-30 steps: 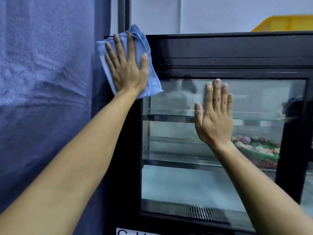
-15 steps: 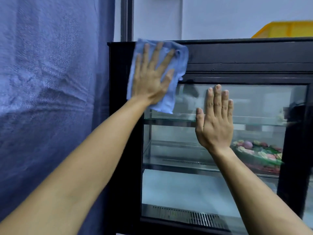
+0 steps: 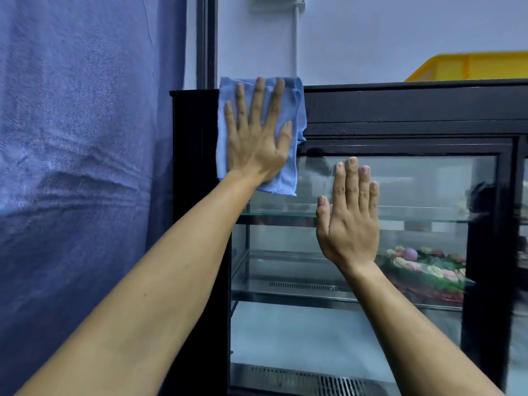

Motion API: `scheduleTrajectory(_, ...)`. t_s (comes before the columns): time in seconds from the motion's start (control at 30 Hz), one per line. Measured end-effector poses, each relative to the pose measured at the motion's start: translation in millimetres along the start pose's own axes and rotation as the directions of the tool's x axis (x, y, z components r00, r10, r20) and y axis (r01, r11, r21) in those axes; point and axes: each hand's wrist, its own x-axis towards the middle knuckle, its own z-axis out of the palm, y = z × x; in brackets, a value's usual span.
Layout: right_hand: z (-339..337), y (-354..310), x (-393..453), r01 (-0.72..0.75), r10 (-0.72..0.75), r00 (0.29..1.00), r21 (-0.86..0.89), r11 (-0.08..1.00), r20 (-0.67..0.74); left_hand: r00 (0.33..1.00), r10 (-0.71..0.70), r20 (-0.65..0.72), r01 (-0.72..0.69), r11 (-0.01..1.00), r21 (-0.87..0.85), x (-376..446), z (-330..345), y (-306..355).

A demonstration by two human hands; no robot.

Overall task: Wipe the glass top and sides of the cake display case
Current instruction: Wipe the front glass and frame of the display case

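Note:
The cake display case has a black frame and a glass front with glass shelves inside. A light blue cloth lies flat against its upper left corner, half on the black top rail and half on the glass. My left hand presses the cloth with spread, straight fingers. My right hand rests flat on the glass front, fingers together and pointing up, just right of the cloth and lower.
A blue curtain hangs close on the left. A decorated cake sits on the lower shelf at right. A yellow crate stands on top of the case at the back right. A vent grille runs along the case floor.
My left hand slid the cloth rightward along the top corner of the case, then back slightly left with fingers now upright. My right hand stayed flat on the glass.

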Motion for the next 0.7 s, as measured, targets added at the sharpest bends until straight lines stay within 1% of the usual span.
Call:
scheduleTrajectory(0.1,0,0,0,0.005,-0.005,1.0,0.002,1.0,0.007,1.0,0.008,-0.011,-0.009,0.997,-0.071,4,0,-9)
scheduleTrajectory(0.2,-1,0,0,0.002,-0.002,1.0,-0.003,1.0,0.014,0.999,-0.044,-0.026,0.043,0.998,-0.051,3,0,-1)
scheduleTrajectory(0.23,-1,0,0,0.003,-0.003,1.0,-0.004,1.0,0.015,0.999,-0.037,-0.017,0.037,0.998,-0.049,-1,0,4)
scheduleTrajectory(0.3,-2,2,0,0.008,-0.008,1.0,-0.002,1.0,0.02,0.999,0.047,0.01,-0.047,0.998,-0.053,-9,2,3)
scheduleTrajectory(0.33,-2,2,0,0.013,-0.013,1.0,0.002,1.0,0.023,0.996,0.087,0.009,-0.087,0.995,-0.053,-12,3,-8)
scheduleTrajectory(0.37,-3,3,0,0.019,-0.019,0.999,0.006,1.0,0.026,0.995,0.097,-0.007,-0.097,0.994,-0.048,-14,2,-22)
scheduleTrajectory(0.4,-3,3,0,0.024,-0.024,0.999,0.006,1.0,0.031,0.998,0.064,-0.026,-0.065,0.997,-0.04,-15,2,-38)
scheduleTrajectory(0.47,-5,2,0,0.013,-0.013,0.999,0.0,1.0,0.039,0.996,-0.082,-0.021,0.08,0.995,-0.062,-15,-1,-59)
scheduleTrajectory(0.53,-6,-1,1,0.003,-0.003,0.999,0.0,1.0,0.047,0.979,-0.202,0.002,0.202,0.975,-0.088,-14,-3,-53)
scheduleTrajectory(0.6,-9,-2,3,0.009,-0.012,0.998,0.044,0.999,0.064,0.973,-0.23,-0.011,0.229,0.969,-0.091,-12,-5,-31)
scheduleTrajectory(0.7,-18,13,0,-0.003,-0.016,0.995,0.19,0.982,0.096,0.985,-0.168,-0.022,0.166,0.983,-0.078,-8,-2,-5)
